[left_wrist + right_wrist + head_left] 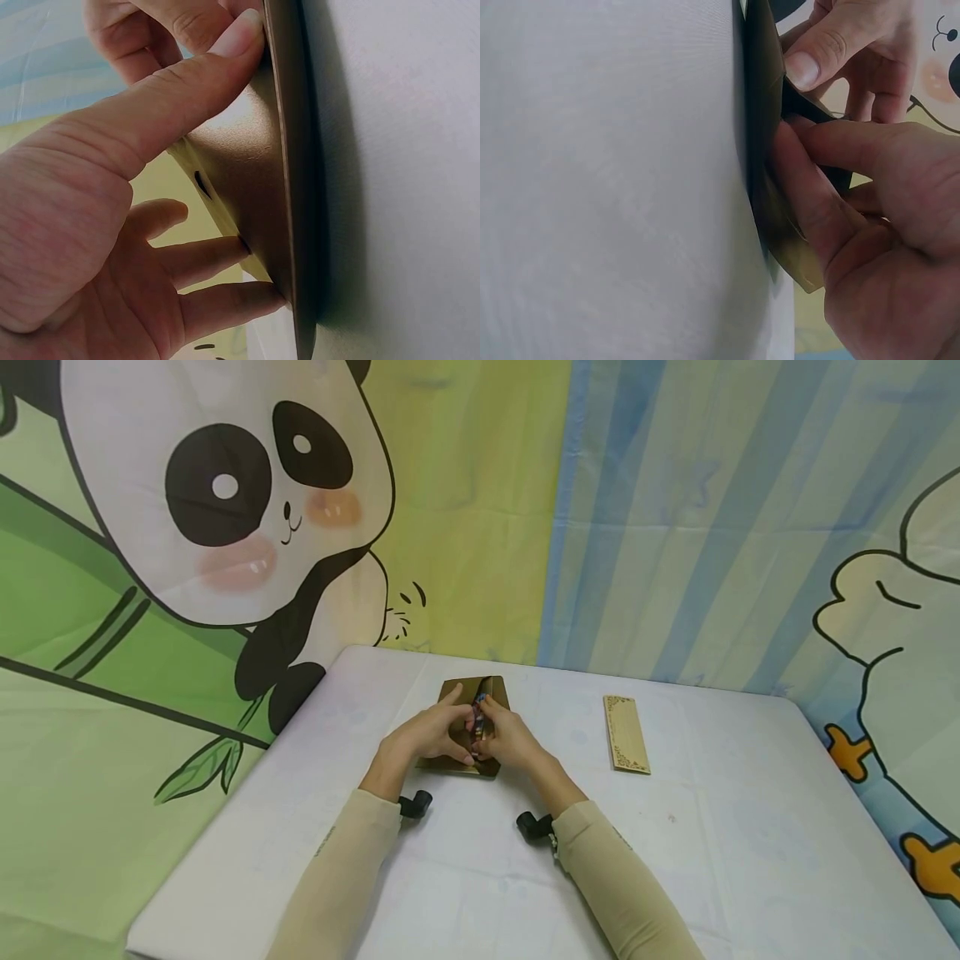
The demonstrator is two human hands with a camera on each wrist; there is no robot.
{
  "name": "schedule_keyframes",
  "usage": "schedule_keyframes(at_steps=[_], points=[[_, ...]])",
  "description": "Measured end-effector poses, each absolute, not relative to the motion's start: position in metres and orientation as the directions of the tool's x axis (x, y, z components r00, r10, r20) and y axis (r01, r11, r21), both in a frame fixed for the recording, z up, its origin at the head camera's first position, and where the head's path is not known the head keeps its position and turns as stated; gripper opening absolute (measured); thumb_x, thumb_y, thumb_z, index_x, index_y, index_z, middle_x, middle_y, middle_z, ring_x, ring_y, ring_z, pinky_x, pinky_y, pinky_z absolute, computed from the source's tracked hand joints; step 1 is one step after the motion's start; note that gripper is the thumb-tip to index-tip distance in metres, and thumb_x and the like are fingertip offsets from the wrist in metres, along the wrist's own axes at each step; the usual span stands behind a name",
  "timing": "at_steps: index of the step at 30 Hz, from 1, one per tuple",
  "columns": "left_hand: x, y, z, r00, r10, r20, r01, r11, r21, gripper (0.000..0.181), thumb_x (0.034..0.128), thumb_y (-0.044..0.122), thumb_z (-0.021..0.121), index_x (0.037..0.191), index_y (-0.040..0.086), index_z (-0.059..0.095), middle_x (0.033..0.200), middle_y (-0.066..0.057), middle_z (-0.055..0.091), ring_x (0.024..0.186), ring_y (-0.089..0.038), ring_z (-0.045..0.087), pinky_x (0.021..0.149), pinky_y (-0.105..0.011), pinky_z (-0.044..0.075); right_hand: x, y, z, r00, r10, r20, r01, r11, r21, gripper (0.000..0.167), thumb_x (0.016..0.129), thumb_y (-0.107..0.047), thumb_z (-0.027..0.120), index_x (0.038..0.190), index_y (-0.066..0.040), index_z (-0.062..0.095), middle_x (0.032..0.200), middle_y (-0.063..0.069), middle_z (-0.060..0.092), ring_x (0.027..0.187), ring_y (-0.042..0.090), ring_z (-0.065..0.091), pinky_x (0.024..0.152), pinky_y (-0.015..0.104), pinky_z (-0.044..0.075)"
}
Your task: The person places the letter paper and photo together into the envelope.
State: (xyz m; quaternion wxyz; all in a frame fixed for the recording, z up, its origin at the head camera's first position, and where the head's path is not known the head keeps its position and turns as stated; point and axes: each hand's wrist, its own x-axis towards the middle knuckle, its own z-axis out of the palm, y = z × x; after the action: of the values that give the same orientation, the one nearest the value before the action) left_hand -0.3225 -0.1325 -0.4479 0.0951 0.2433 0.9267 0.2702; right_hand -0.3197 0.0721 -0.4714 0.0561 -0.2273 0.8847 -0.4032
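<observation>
In the head view a flat, brown-gold envelope (455, 767) lies on the white table, with a dark gap along its right part. A narrow strip of colourful stuff (478, 720) shows in the gap; its kind is unclear. The left hand (432, 732) holds the envelope: its thumb presses an edge and its fingers, spread, touch the far side. From the right, the right hand (510, 735) reaches into the gap. In the right wrist view its thumb and index finger pinch at the opening of the envelope (769, 90), tips hidden inside.
To the right on the table (712, 827) lies a light wooden strip (627, 734) with patterned corners. Behind the table hangs a printed cloth (480, 485) with a panda and stripes. Black wrist devices (534, 827) sit by the cuffs.
</observation>
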Motion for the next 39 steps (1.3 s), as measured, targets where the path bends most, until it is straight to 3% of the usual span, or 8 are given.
schedule_keyframes(at_steps=[5, 8, 12, 16, 22, 32, 39], points=[[-0.3214, -0.1315, -0.4464, -0.865, 0.499, -0.05, 0.396, 0.74, 0.544, 0.046, 0.0751, 0.035, 0.094, 0.107, 0.021, 0.065, 0.175, -0.017, 0.002, 0.147, -0.045, 0.043, 0.108, -0.054, 0.046, -0.319, 0.0704, -0.4702, -0.895, -0.441, 0.067, -0.342, 0.583, -0.737, 0.083, 0.09, -0.004, 0.08, 0.159, 0.001, 0.035, 0.171, 0.017, 0.024, 0.152, 0.036, 0.035, 0.108, 0.042, 0.049], [-0.3208, -0.1313, -0.4462, -0.867, 0.496, -0.055, 0.39, 0.742, 0.545, 0.046, 0.0755, 0.034, 0.094, 0.109, 0.02, 0.065, 0.176, -0.016, 0.001, 0.147, -0.045, 0.042, 0.109, -0.054, 0.045, -0.3188, 0.0701, -0.4708, -0.895, -0.442, 0.062, -0.336, 0.576, -0.745, 0.082, 0.09, -0.001, 0.079, 0.159, 0.001, 0.035, 0.171, 0.017, 0.024, 0.132, 0.035, 0.061, 0.096, 0.036, 0.057], [-0.3211, -0.1319, -0.4472, -0.864, 0.501, -0.052, 0.393, 0.735, 0.553, 0.046, 0.0761, 0.035, 0.094, 0.109, 0.02, 0.065, 0.176, -0.017, 0.001, 0.147, -0.047, 0.042, 0.108, -0.055, 0.045, -0.3205, 0.0699, -0.4724, -0.892, -0.443, 0.093, -0.368, 0.588, -0.72, 0.076, 0.088, 0.001, 0.079, 0.156, 0.001, 0.043, 0.167, 0.018, 0.035, 0.108, 0.029, 0.069, 0.08, 0.03, 0.059], [-0.3211, -0.1324, -0.4469, -0.86, 0.509, -0.043, 0.4, 0.724, 0.562, 0.047, 0.0759, 0.035, 0.094, 0.11, 0.02, 0.066, 0.175, -0.019, 0.002, 0.146, -0.048, 0.042, 0.109, -0.056, 0.045, -0.3218, 0.0693, -0.4728, -0.893, -0.431, 0.126, -0.394, 0.618, -0.68, 0.065, 0.087, -0.003, 0.082, 0.147, 0.0, 0.055, 0.158, 0.02, 0.047, 0.127, 0.032, 0.06, 0.095, 0.038, 0.056], [-0.3214, -0.1325, -0.4468, -0.857, 0.514, -0.039, 0.402, 0.713, 0.575, 0.05, 0.0756, 0.035, 0.094, 0.115, 0.019, 0.067, 0.175, -0.021, 0.002, 0.148, -0.05, 0.039, 0.111, -0.058, 0.043, -0.3215, 0.0694, -0.4729, -0.894, -0.426, 0.141, -0.409, 0.644, -0.646, 0.066, 0.087, -0.009, 0.084, 0.146, 0.001, 0.055, 0.158, 0.022, 0.047, 0.141, 0.038, 0.051, 0.113, 0.048, 0.045], [-0.3205, -0.1328, -0.4463, -0.861, 0.506, -0.051, 0.392, 0.725, 0.566, 0.054, 0.0753, 0.036, 0.094, 0.119, 0.019, 0.067, 0.175, -0.019, 0.002, 0.149, -0.05, 0.037, 0.112, -0.059, 0.042, -0.3169, 0.0706, -0.471, -0.894, -0.437, 0.099, -0.41, 0.709, -0.574, 0.063, 0.091, -0.018, 0.08, 0.149, -0.007, 0.056, 0.162, 0.023, 0.041, 0.143, 0.045, 0.047, 0.114, 0.054, 0.042], [-0.3217, -0.1324, -0.4477, -0.861, 0.507, -0.049, 0.392, 0.722, 0.57, 0.054, 0.075, 0.036, 0.094, 0.119, 0.02, 0.066, 0.175, -0.019, 0.001, 0.15, -0.049, 0.035, 0.113, -0.059, 0.041, -0.3144, 0.0734, -0.47, -0.896, -0.433, 0.094, -0.407, 0.719, -0.563, 0.062, 0.093, -0.026, 0.078, 0.148, -0.007, 0.057, 0.163, 0.022, 0.04, 0.145, 0.043, 0.046, 0.116, 0.054, 0.041]])
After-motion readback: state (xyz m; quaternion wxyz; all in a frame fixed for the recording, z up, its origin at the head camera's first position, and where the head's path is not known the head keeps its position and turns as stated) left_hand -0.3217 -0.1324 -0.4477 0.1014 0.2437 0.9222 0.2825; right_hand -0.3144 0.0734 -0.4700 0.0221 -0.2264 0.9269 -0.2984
